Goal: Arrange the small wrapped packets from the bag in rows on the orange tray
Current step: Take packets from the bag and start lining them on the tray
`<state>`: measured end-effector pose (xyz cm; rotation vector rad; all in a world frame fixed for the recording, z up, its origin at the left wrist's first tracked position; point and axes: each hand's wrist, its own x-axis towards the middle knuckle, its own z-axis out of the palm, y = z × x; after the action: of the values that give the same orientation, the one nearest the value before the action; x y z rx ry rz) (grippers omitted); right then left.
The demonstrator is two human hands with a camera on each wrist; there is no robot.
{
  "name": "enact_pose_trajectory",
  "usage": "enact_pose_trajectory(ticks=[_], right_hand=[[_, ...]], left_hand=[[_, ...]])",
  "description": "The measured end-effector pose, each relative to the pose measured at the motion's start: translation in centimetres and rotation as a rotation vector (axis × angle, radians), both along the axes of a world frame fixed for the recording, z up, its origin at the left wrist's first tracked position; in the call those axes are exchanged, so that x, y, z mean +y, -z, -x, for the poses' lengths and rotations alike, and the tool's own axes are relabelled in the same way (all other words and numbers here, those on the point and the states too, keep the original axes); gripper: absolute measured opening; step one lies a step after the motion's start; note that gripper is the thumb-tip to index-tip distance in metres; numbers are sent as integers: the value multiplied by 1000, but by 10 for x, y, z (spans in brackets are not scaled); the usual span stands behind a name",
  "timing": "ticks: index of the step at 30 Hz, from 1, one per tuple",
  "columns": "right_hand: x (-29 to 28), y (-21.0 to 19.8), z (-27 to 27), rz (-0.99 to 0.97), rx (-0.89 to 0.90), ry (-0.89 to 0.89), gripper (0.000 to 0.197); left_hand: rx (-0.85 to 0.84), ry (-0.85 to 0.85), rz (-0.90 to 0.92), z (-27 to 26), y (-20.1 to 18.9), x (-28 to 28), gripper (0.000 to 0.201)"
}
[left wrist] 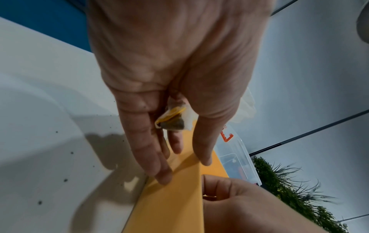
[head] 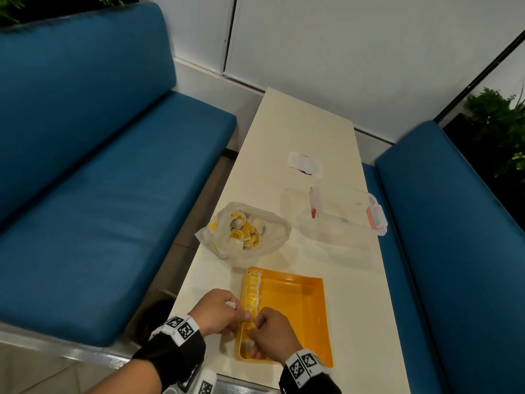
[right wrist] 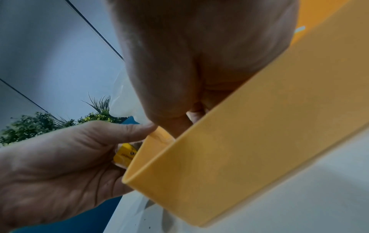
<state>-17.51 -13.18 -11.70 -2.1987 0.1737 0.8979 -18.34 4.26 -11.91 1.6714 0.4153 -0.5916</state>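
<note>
Along the tray's left wall: a row of packets (head: pixel 251 291) stands packed, its long axis running from 12 to 6 o'clock, the near end unfilled
Orange tray (head: pixel 301 308): on the table's (head: pixel 298 132) near end, most of its floor bare
Right hand (head: pixel 271 334): fingers curled down inside the tray at the row's near end, closing on a packet there; nearer the gap
Left hand (head: pixel 217 312): just outside the wall at 9 o'clock, fingertips touching the rim, spare packets (left wrist: pixel 175 119) tucked against its palm
Key relation: the gap lies directly under the right fingers, toward 6 o'clock of the row
Bag (head: pixel 244 230): at 12 o'clock beyond the tray, many packets inside
Clear box (head: pixel 345 216): at 2 o'clock
</note>
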Motion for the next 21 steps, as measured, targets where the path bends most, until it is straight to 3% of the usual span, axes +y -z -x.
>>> enact_pose_trajectory(ticks=[6, 9, 14, 21], right_hand=[[0, -4, 2, 17, 22, 39, 28], [-1, -8, 1, 113, -50, -74, 29], [-1, -4, 2, 213, -124, -283, 25], [5, 0, 1, 213, -176, -248, 16]], left_hand=[[40, 7, 4, -1, 0, 1, 33], [50, 16, 0, -2, 0, 1, 34], [54, 33, 0, -2, -2, 2, 32], [68, 26, -5, 0, -4, 2, 32]])
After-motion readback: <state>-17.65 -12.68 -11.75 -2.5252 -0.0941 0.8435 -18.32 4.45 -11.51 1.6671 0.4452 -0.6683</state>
